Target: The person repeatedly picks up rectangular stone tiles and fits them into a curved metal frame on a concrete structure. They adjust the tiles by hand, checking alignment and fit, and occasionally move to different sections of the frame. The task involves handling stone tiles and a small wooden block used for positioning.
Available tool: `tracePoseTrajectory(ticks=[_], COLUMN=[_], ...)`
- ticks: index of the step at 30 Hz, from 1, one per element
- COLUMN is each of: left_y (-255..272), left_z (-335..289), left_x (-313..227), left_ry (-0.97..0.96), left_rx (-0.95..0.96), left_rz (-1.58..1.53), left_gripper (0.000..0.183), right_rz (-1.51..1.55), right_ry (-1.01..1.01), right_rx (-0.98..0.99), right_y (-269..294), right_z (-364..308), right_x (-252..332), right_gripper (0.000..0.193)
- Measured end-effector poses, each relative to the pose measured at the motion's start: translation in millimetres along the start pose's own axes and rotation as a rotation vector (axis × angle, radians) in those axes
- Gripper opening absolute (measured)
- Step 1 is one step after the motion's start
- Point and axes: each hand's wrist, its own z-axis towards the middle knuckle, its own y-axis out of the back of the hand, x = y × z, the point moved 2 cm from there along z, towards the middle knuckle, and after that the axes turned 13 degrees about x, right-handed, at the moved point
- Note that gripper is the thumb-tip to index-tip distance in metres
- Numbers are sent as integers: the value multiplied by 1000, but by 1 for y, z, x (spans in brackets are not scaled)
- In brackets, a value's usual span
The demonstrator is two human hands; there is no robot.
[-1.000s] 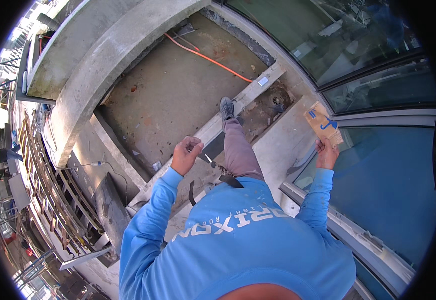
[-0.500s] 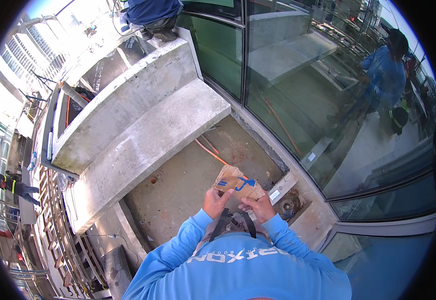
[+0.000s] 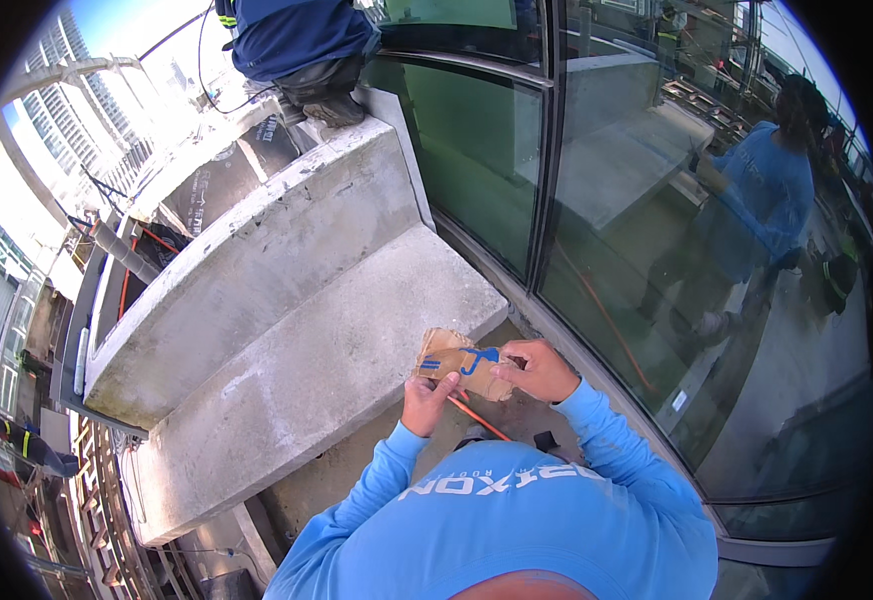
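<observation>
Both hands hold a small torn piece of brown cardboard [image 3: 447,358] with blue marks on its face. My left hand [image 3: 427,402] grips its lower left edge, thumb on top. At its right side my right hand [image 3: 542,370] pinches the edge between thumb and bent fingers. The cardboard is held in front of my chest, over the near edge of a concrete ledge [image 3: 297,350]. An orange cable [image 3: 482,418] runs across the floor below it, partly hidden by my hands and body.
A curved concrete parapet [image 3: 257,240] rises behind the ledge. Another person in dark blue [image 3: 302,40] is on its far end. Tall glass panels [image 3: 647,270] line the right side and carry reflections. At far left, a person in a reflective vest [image 3: 27,440] is near scaffolding [image 3: 102,510].
I have moved forward, nearer the concrete ledge. The cardboard stays in both hands, and my right hand has shifted up along its right side.
</observation>
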Motion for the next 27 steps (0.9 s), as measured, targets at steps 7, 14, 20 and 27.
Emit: tracePoseTrajectory(ticks=[7,14,20,27], left_y=[81,172,200,233], left_z=[205,351,466,601], left_x=[-73,-144,-198,-206], left_ry=[-176,-307,-329,-416], left_rx=[-163,-248,-236,-326], left_rz=[481,970,1302,1314], left_gripper=[33,27,31,68], right_rz=[8,196,757,607], right_ry=[-57,294,24,187], right_rx=[-421,-578,-525,-466], right_y=[162,291,298,335], right_z=[178,431,597,746], right_x=[-51,-128,-229,-274], right_gripper=[19,15,15,17])
